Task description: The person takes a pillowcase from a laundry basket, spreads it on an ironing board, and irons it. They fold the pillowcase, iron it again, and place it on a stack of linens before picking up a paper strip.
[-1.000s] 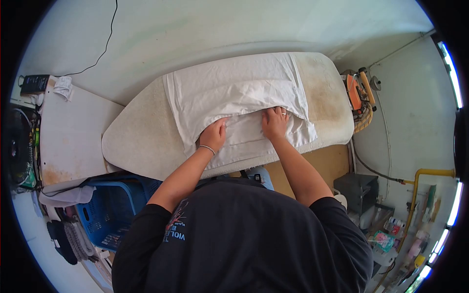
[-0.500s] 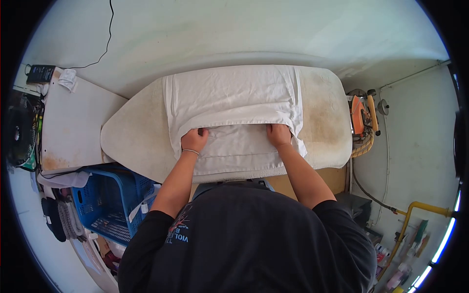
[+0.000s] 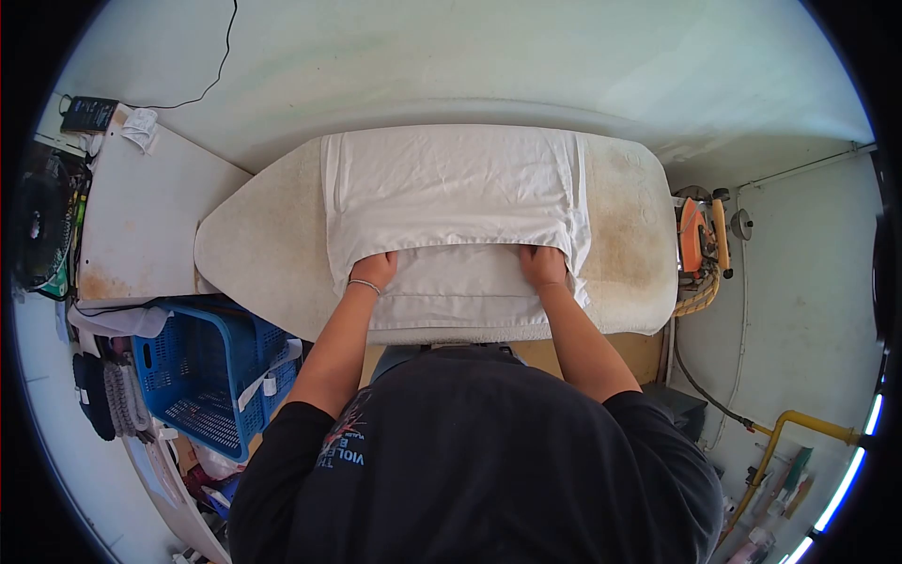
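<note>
A white cloth cover that looks like a pillowcase (image 3: 451, 188) lies across the padded ironing board (image 3: 272, 216), its hemmed opening facing me. My left hand (image 3: 378, 270) reaches into the left end of the opening. Curled fingers there close on the cloth, their tips covered by the upper layer. At the right end, my right hand (image 3: 543, 265) is likewise tucked under the hem, thumb and forefinger pressed together at the fabric. Between both hands the lower layer shows, with a seam running along it.
An orange iron (image 3: 692, 230) stands beyond the board's right end. To the left are a white cabinet top (image 3: 150, 207) and a blue plastic basket (image 3: 193, 367) below it. A yellow pipe (image 3: 817, 423) runs along the right wall. The wall rises directly behind the board.
The upper layer's hem now lies flatter and lower over my fingers, and its bulging fold has smoothed out. Both hands sit slightly deeper under the cloth. The view has shifted slightly.
</note>
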`<state>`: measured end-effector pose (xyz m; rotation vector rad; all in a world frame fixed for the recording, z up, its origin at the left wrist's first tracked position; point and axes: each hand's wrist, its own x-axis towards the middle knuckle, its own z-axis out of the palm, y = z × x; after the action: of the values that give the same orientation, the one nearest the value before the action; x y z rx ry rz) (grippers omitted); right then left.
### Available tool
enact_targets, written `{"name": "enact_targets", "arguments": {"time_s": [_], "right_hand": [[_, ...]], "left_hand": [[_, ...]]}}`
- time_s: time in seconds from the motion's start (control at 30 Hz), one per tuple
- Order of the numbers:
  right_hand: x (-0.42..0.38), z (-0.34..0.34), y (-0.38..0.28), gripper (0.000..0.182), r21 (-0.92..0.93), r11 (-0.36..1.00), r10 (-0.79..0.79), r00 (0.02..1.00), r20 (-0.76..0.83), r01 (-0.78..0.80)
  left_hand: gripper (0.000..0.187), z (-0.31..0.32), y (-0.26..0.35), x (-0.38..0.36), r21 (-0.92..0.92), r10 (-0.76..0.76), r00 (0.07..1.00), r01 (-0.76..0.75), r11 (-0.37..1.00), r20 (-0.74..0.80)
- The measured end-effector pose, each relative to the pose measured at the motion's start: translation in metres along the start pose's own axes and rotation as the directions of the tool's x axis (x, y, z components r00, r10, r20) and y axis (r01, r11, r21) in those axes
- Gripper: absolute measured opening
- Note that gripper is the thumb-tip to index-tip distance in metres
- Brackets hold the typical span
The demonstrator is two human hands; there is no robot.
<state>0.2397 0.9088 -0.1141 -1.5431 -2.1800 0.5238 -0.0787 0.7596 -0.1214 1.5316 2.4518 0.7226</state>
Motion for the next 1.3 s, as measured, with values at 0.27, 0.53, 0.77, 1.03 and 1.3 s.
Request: {"name": "enact_targets", "arguments": {"time_s": [0.27, 0.53, 0.77, 1.03, 1.3], "right_hand": [[-0.010, -0.031, -0.010, 0.071, -0.303, 0.937, 0.307, 0.822, 0.480, -0.174], [-0.018, -0.035, -0.018, 0.080, -0.408, 0.911, 0.252, 0.859, 0.445, -0.056], [-0.014, -0.054, -0.032, 0.064, -0.352, 0.924, 0.345, 0.719, 0.603, -0.148], [-0.095, -0.082, 0.013, 0.031, -0.030, 0.883, -0.466, 0.883, 0.058, 0.468], [-0.055, -0.088, 0.068, 0.024, 0.182, 0.960, 0.249, 0.949, -0.196, -0.214]], "left_hand": [[0.053, -0.019, 0.003, -0.009, 0.089, 0.052, 0.958, -0.080, 0.993, 0.284], [0.061, -0.018, 0.003, -0.008, 0.075, 0.068, 0.927, -0.103, 0.992, 0.368], [0.060, -0.039, 0.029, -0.031, 0.181, 0.018, 0.950, -0.078, 0.980, 0.312], [0.042, -0.065, 0.009, -0.120, 0.085, 0.364, 0.927, -0.372, 0.925, 0.090], [0.026, -0.073, -0.059, -0.088, -0.287, -0.425, 0.864, 0.349, 0.892, -0.269]]}}
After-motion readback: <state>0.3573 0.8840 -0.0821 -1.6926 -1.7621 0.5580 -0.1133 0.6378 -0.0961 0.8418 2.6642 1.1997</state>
